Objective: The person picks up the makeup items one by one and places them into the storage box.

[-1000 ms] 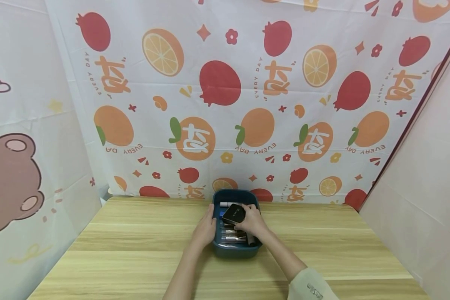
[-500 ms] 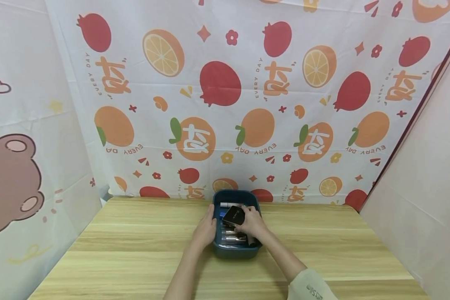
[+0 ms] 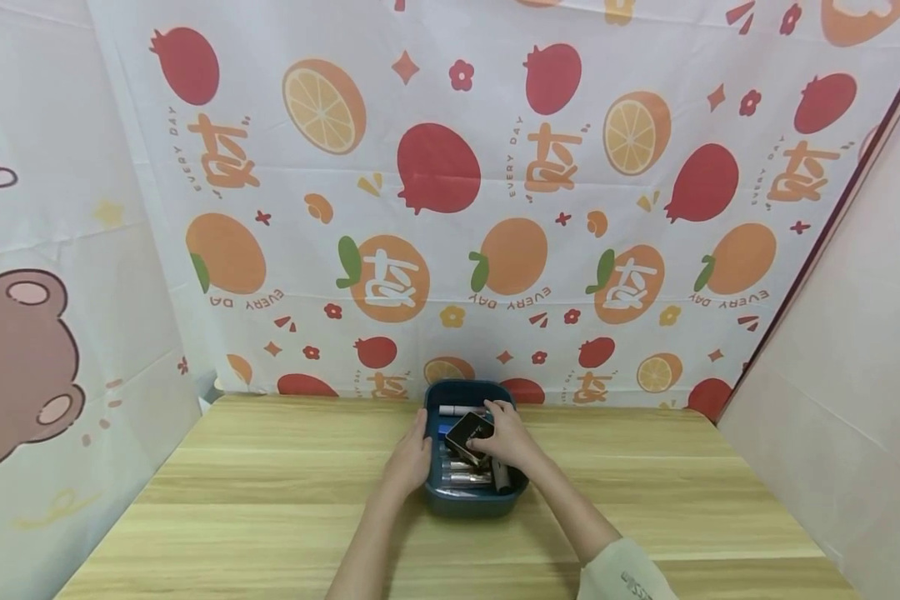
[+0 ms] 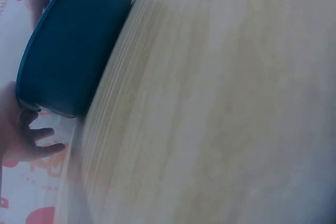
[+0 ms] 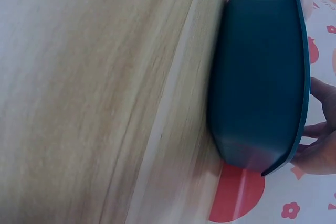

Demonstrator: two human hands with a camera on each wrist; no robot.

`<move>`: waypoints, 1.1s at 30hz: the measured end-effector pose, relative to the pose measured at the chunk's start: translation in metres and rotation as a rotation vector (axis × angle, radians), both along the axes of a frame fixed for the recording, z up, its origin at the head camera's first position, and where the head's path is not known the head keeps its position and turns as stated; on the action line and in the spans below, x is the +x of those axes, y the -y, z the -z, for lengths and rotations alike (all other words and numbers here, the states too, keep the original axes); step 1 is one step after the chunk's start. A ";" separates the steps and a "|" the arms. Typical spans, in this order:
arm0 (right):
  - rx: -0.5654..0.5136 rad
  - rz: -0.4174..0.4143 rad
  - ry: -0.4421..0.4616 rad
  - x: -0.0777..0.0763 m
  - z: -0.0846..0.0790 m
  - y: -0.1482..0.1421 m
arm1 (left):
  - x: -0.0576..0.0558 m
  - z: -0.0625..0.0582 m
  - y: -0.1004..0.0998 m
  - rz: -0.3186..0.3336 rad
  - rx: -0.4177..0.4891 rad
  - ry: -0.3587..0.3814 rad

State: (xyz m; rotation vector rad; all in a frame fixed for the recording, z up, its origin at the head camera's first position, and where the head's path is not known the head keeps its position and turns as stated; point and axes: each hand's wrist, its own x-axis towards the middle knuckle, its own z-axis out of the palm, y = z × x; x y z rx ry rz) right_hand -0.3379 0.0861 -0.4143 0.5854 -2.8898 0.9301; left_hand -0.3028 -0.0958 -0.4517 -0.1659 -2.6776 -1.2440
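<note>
A dark teal bin (image 3: 474, 504) stands on the table near the back wall. Inside it a black square case with a gold edge (image 3: 467, 430) lies tilted on top of several tubes. My right hand (image 3: 516, 437) reaches over the right rim. Its thumb touches the top of the case, while the forefinger is stretched above the case's far right corner; the remaining fingers are mostly hidden. My left hand (image 3: 410, 458) rests against the bin's left outer wall. In the left wrist view, that hand's fingers (image 4: 50, 149) point downward beside the wall.
Within the bin are a white-capped tube (image 3: 457, 410), a blue item (image 3: 444, 430), shiny tubes (image 3: 467, 478) and a dark grey tube (image 3: 502, 475). A fruit-printed cloth (image 3: 435, 167) hangs right behind the wooden table (image 3: 270, 500).
The right thumb has moved from the case's near edge onto its top, and the fingers have spread. The case has turned and shifted slightly. The left hand stays at the bin.
</note>
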 end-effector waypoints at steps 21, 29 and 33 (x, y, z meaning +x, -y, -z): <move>-0.186 0.074 -0.162 -0.014 -0.003 -0.035 | -0.011 -0.027 0.016 0.014 -0.280 -0.079; -0.061 0.156 -0.254 -0.041 -0.011 -0.075 | -0.026 -0.041 0.053 -0.015 -0.529 -0.119; 0.088 0.145 -0.423 -0.050 -0.014 -0.097 | -0.036 -0.045 0.076 -0.049 -0.610 -0.157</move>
